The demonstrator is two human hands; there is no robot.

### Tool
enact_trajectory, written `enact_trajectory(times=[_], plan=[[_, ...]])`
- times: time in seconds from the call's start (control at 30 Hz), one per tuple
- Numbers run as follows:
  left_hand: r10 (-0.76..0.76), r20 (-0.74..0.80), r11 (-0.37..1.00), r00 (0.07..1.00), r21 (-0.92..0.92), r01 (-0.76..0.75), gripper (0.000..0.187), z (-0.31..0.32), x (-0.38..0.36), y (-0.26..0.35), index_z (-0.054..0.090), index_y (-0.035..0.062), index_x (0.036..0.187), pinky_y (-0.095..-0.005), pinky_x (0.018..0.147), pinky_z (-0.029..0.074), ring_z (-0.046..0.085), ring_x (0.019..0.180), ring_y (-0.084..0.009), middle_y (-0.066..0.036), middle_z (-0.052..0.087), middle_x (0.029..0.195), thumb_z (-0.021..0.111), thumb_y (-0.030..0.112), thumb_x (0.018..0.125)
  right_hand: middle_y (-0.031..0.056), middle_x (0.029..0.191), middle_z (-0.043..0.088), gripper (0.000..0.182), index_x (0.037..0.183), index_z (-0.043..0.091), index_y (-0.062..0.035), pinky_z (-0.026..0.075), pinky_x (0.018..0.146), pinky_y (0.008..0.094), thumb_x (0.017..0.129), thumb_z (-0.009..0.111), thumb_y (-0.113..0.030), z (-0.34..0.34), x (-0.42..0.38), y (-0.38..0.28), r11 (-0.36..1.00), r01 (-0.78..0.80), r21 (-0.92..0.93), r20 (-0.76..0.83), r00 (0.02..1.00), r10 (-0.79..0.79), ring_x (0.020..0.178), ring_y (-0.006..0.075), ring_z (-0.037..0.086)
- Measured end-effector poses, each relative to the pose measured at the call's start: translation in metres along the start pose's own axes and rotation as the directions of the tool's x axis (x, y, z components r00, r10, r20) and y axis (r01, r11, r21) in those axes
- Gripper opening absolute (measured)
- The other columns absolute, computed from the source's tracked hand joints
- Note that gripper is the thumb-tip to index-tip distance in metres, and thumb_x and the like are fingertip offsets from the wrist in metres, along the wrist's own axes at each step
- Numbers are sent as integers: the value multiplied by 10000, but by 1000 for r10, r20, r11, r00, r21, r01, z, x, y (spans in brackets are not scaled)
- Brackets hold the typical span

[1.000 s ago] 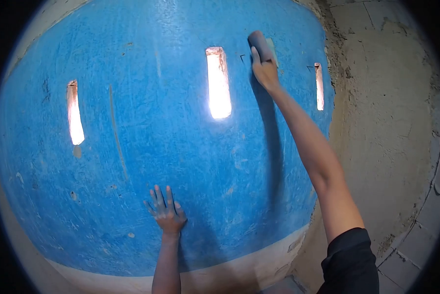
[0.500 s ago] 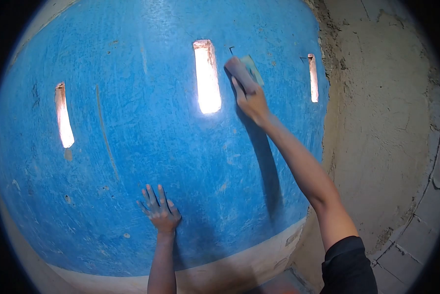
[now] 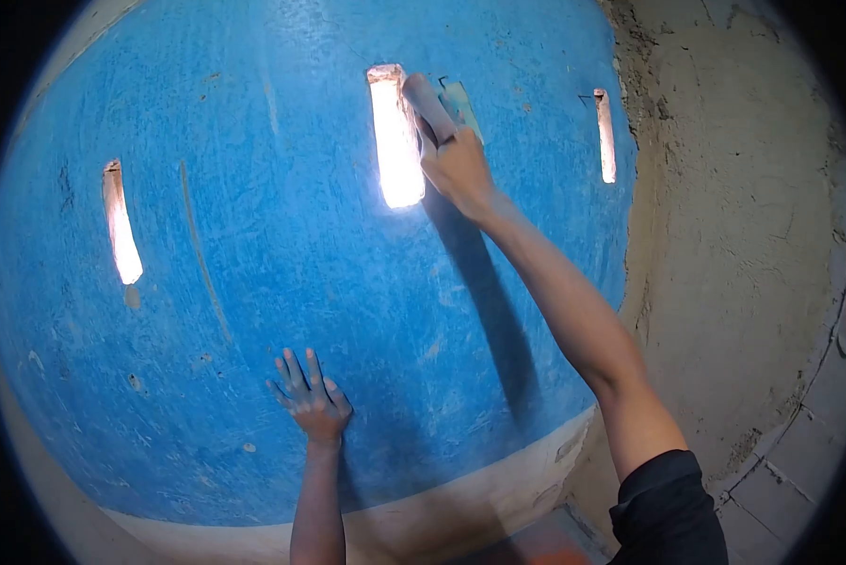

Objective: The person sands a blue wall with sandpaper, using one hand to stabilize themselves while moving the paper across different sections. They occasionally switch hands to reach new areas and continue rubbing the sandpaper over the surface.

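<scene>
High on the blue wall point(image 3: 282, 235), my right hand point(image 3: 462, 171) is closed on a folded piece of sandpaper point(image 3: 429, 102). It has a brownish part and a pale green part, and its left end reaches the right edge of the middle wall slot point(image 3: 394, 141). The palm side of this hand and the sandpaper's contact face are hidden. Lower down, my left hand point(image 3: 315, 403) rests flat against the wall with its fingers spread, holding nothing.
Narrow lit slots open at the left point(image 3: 121, 226) and right point(image 3: 604, 137) of the wall. A small bent metal hook point(image 3: 443, 80) sticks out beside the sandpaper. At the right stands a rough grey plaster wall point(image 3: 733, 217). An off-white band point(image 3: 423, 518) runs below the blue paint.
My right hand has moved up and left with the sandpaper, up to the middle slot's edge. My left hand stays flat on the wall. The view has shifted slightly.
</scene>
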State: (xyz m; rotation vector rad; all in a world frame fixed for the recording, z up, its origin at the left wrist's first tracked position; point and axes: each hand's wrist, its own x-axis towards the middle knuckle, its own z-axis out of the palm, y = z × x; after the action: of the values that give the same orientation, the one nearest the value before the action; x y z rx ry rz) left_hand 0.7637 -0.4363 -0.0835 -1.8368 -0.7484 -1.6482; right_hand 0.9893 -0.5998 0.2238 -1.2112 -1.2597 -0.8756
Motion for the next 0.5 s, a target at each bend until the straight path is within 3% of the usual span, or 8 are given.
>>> enact_trajectory(times=[0.03,0.1,0.2,0.27,0.33,0.4,0.5], plan=[[5,8,1000,1000,-3,-4,527,-1,-1,0,428,64,1473,-624,1153,129,248,1451,-426,-231,303,1554,324,229,983,288,1394,478,499,1437,440,-133,310,1142,467,942,474,-85,0,-6,3,999,22,-34,9,1000,-22,1324,456,412],[10,10,1000,1000,0,-10,523,-3,1,0,434,66,1469,-624,1152,131,247,1452,-426,-229,308,1552,321,232,986,318,1400,456,551,1466,401,-132,296,1149,476,925,449,-38,2,-24,7,958,264,-113,-66,960,-272,1337,456,399],[13,-24,999,1000,-36,-14,519,-3,2,1,440,67,1466,-622,1154,129,246,1453,-424,-228,316,1549,314,235,991,335,1401,442,622,1504,331,-122,280,1158,483,902,428,3,7,-1,-12,990,114,-87,-29,993,-117,1347,454,392],[-1,-12,999,1000,-37,1,522,-2,0,0,444,92,1467,-608,1171,100,245,1461,-392,-196,320,1555,309,255,990,316,1408,447,631,1514,302,-110,278,1158,482,905,428,0,12,14,-22,982,33,-188,4,999,-33,1351,457,387],[-10,-10,999,1000,-32,9,523,-1,-2,-1,444,106,1468,-599,1181,87,245,1465,-374,-178,323,1558,307,264,989,302,1413,453,622,1509,309,-97,278,1157,474,907,435,-5,14,8,-20,974,76,-216,-5,997,-79,1358,455,381],[9,-24,999,1000,-33,-10,523,0,-1,-3,442,109,1470,-595,1183,90,245,1466,-370,-176,325,1557,306,264,988,291,1414,459,594,1490,351,-83,281,1157,461,908,449,-11,7,-27,-3,956,229,-186,-77,966,-247,1368,447,373],[26,-17,999,1000,-33,-26,522,0,-3,-4,442,115,1471,-598,1182,101,250,1463,-372,-176,328,1555,306,261,989,282,1346,527,423,1358,502,-19,334,1118,414,938,516,-68,-6,-78,57,971,225,-80,-182,955,-236,1320,429,441]])
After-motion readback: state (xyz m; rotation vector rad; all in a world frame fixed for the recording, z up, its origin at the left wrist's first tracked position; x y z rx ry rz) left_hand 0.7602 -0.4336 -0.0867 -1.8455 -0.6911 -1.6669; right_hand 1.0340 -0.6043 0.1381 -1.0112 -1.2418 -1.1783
